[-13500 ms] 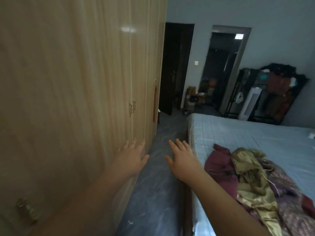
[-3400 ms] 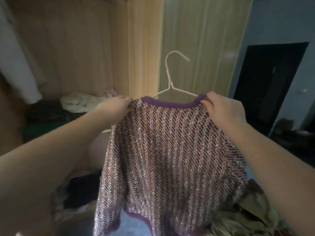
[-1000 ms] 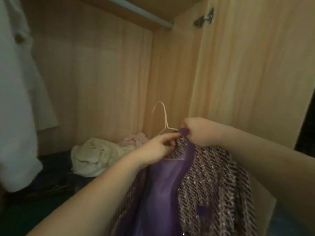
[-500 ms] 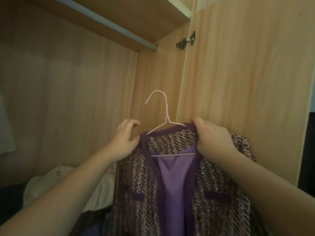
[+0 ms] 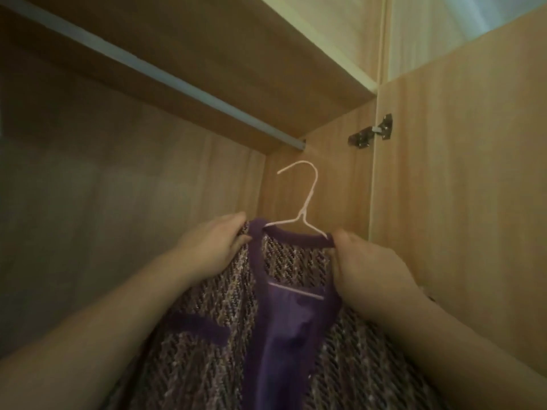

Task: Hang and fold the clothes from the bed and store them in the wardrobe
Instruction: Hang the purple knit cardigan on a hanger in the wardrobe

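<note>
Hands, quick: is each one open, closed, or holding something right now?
Left hand: closed, gripping one shoulder of the tweed jacket on the white hanger.
Right hand: closed, gripping the jacket's other shoulder.

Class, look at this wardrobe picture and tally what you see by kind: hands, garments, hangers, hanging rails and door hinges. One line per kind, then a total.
Hands: 2, left hand and right hand, both gripping the jacket
Garments: 1, purple tweed jacket
Hangers: 1, white wire hanger
Hanging rails: 1, rail
Door hinges: 1, hinge
Total: 6
</note>
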The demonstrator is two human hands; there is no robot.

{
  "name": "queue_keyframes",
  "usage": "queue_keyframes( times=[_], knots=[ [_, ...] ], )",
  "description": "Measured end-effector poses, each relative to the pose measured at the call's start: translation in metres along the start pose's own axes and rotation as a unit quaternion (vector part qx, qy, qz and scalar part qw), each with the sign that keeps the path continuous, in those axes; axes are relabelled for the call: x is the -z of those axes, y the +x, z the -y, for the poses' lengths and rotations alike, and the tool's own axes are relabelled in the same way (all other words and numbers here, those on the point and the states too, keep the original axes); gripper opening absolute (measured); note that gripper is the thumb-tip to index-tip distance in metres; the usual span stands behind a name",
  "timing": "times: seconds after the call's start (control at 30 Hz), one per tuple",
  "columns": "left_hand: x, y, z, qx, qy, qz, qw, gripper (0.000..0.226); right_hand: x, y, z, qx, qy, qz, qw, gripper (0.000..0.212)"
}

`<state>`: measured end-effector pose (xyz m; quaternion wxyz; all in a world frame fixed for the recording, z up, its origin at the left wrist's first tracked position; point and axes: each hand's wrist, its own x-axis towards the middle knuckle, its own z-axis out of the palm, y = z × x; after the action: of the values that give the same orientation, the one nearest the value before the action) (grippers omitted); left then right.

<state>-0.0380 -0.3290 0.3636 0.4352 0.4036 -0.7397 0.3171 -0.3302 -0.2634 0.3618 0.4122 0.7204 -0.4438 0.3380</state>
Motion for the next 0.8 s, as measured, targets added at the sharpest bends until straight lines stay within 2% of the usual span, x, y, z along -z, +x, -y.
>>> queue_keyframes(
  times=[0.13, 0.27, 0.4, 0.47, 0.5, 0.6, 0.7, 0.8],
  knots=[
    [-0.009, 0.031, 0.049, -0.032, 0.007, 0.003, 0.999, 0.014, -0.02, 0.055, 0.016, -0.019, 0.027, 0.04, 0.999, 0.022],
    [-0.022, 0.067, 0.089, -0.055, -0.009, 0.013, 0.998, 0.033, -0.046, 0.114, 0.018, -0.016, 0.095, 0.069, 0.993, 0.024],
    [-0.033, 0.099, 0.147, 0.036, -0.01, -0.024, 0.999, 0.04, -0.062, 0.146, 0.009, 0.001, 0.136, 0.044, 0.99, 0.027],
    [-0.036, 0.11, 0.169, 0.085, -0.03, -0.044, 0.995, 0.051, -0.068, 0.153, 0.004, 0.035, 0.098, 0.019, 0.994, 0.03],
    [-0.038, 0.116, 0.175, 0.088, -0.056, -0.052, 0.993, 0.049, -0.071, 0.155, 0.001, 0.052, 0.07, 0.01, 0.996, 0.031],
    [-0.043, 0.133, 0.174, 0.048, -0.131, -0.056, 0.989, 0.023, -0.081, 0.162, -0.001, 0.053, -0.008, 0.001, 0.999, 0.024],
    [-0.048, 0.154, 0.162, 0.014, -0.073, -0.06, 0.995, 0.021, -0.089, 0.174, 0.002, -0.025, -0.077, -0.015, 0.997, 0.011],
    [-0.058, 0.179, 0.151, 0.031, -0.011, -0.029, 0.999, 0.044, -0.095, 0.187, 0.002, -0.073, -0.128, -0.024, 0.989, 0.004]
  ],
)
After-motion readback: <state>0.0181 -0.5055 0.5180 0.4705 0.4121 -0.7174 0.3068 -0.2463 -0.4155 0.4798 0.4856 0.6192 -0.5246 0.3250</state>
